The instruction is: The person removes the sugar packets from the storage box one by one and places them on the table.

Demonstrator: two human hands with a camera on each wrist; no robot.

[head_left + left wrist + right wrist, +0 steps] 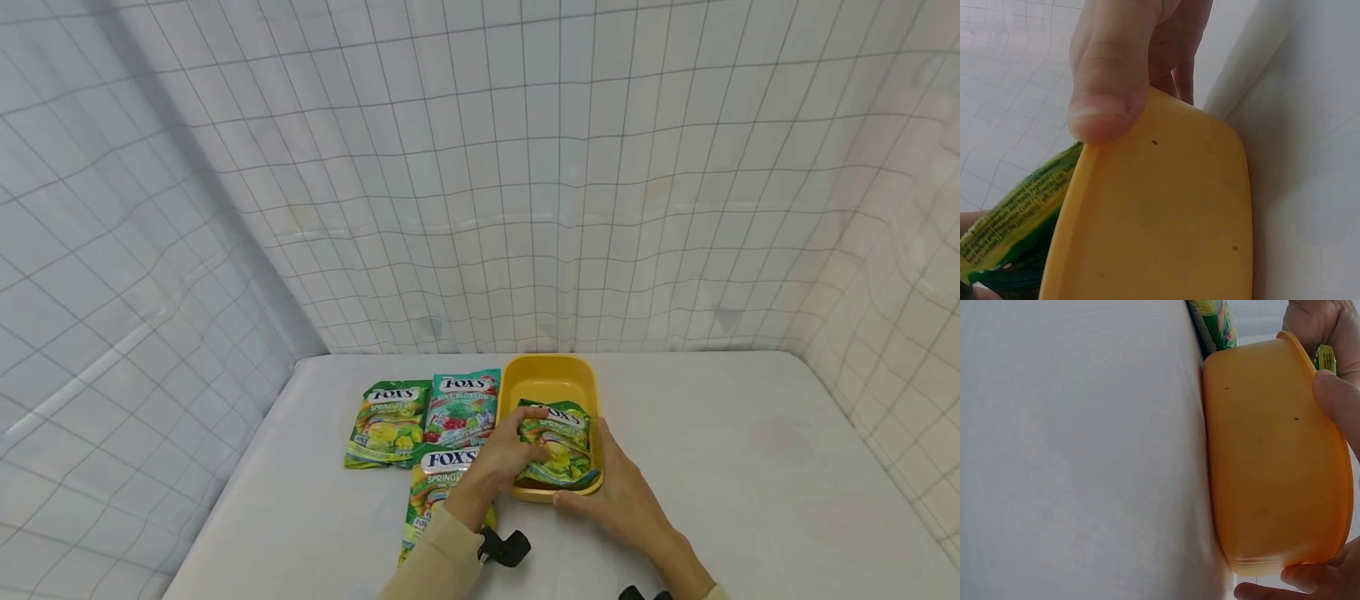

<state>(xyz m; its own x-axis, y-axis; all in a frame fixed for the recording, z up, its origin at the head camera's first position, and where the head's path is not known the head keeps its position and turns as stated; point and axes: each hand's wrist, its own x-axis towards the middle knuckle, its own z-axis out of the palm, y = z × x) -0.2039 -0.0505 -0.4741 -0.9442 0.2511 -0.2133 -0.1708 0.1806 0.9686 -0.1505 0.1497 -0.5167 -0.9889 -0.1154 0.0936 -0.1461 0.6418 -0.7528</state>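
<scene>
In the head view, a yellow plastic tub stands on the white table. A green and yellow Fox's Spring Tea candy bag lies tilted in its near part. My left hand reaches over the tub's left rim and grips the bag's left side, index finger and thumb on its front. My right hand holds the tub at its near right corner. The thumb of that hand presses the front rim in the left wrist view; its other fingers lie along the side in the right wrist view.
Left of the tub lie a second Spring Tea bag, a teal Mint Blossom bag and a third Spring Tea bag, partly under my left forearm. White gridded sheets hang behind the table and at both sides.
</scene>
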